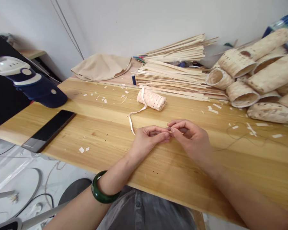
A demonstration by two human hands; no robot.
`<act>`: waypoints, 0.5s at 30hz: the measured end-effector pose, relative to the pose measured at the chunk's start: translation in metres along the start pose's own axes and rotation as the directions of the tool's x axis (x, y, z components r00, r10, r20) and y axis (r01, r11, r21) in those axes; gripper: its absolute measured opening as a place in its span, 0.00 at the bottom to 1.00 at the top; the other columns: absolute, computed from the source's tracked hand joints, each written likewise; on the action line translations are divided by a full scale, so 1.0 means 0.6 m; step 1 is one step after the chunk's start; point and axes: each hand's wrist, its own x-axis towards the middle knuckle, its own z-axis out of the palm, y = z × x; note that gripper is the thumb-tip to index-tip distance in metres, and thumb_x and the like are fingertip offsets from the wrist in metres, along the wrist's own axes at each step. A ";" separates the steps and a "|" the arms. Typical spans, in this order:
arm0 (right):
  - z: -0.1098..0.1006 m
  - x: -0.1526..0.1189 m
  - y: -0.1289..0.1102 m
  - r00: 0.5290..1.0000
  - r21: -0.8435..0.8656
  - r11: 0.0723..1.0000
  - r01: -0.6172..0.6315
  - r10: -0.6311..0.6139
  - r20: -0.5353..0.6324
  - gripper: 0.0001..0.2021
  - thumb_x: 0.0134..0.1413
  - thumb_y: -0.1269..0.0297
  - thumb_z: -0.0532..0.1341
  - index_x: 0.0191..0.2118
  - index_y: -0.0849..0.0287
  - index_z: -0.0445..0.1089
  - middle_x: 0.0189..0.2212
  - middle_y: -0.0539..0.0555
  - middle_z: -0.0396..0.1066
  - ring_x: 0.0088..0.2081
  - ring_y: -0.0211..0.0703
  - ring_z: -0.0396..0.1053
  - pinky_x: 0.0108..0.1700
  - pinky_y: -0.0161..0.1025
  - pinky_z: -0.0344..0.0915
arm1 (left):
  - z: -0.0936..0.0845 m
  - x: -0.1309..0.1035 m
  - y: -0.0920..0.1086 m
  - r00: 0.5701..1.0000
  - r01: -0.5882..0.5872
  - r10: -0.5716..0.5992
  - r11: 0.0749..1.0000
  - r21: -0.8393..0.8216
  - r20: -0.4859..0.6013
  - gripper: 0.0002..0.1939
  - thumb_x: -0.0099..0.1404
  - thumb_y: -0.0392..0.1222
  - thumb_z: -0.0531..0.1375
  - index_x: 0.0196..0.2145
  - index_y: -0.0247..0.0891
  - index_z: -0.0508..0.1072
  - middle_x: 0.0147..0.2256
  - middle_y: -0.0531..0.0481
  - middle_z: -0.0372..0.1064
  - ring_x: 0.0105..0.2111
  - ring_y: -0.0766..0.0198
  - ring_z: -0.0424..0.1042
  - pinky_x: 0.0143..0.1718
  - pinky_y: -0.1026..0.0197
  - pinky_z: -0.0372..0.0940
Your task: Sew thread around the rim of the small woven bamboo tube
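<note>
My left hand (151, 138) and my right hand (190, 135) meet fingertip to fingertip above the wooden table. Both are closed in a pinch, and whatever lies between the fingertips is too small to make out. A thin dark thread (232, 145) trails over the table to the right of my right hand; its link to the fingers is unclear. Just beyond my hands lies a small woven cylinder (153, 99) of pale strips, on its side. A white ribbon (137, 112) wraps its left end and curls down toward my left hand.
Bundles of thin wooden strips (175, 78) lie at the back, with a blue thread spool (133, 80) beside them. Woven tubes (242, 92) are piled at right. A phone (49, 131), a dark blue bottle-like object (39, 88) and beige cloth (102, 67) stand left. Scraps dot the table (105, 127).
</note>
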 end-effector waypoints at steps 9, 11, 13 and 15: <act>-0.001 0.000 0.002 1.000 -0.014 1.000 -0.005 0.006 0.014 0.07 0.54 0.63 0.65 0.28 0.57 0.70 0.38 0.55 0.75 0.41 0.45 0.74 0.39 0.40 0.74 | 0.002 0.000 0.002 1.000 0.009 -0.009 1.000 -0.005 -0.003 0.13 0.47 0.42 0.75 0.28 0.34 0.81 0.28 0.51 0.80 0.29 0.68 0.77 0.39 0.63 0.73; -0.001 0.000 0.002 1.000 -0.018 1.000 -0.005 0.005 0.019 0.07 0.55 0.63 0.65 0.28 0.57 0.70 0.38 0.55 0.75 0.42 0.45 0.74 0.40 0.40 0.74 | 0.001 0.000 0.001 1.000 0.011 -0.011 1.000 -0.002 -0.010 0.13 0.47 0.42 0.75 0.28 0.34 0.81 0.28 0.51 0.80 0.29 0.67 0.77 0.39 0.63 0.73; -0.002 0.000 0.003 1.000 -0.019 1.000 -0.002 0.002 0.024 0.06 0.55 0.63 0.65 0.28 0.57 0.70 0.38 0.55 0.75 0.42 0.44 0.74 0.39 0.39 0.74 | 0.001 0.000 0.002 1.000 0.016 -0.016 1.000 0.005 -0.014 0.13 0.47 0.42 0.75 0.29 0.33 0.81 0.28 0.50 0.80 0.29 0.67 0.77 0.39 0.63 0.73; -0.002 -0.001 0.002 1.000 -0.018 1.000 0.001 0.000 0.028 0.06 0.54 0.64 0.64 0.28 0.57 0.70 0.37 0.55 0.75 0.42 0.43 0.74 0.39 0.38 0.74 | 0.001 0.000 0.002 1.000 0.019 -0.018 1.000 0.006 -0.015 0.13 0.47 0.42 0.75 0.29 0.33 0.81 0.28 0.50 0.80 0.29 0.67 0.77 0.40 0.63 0.73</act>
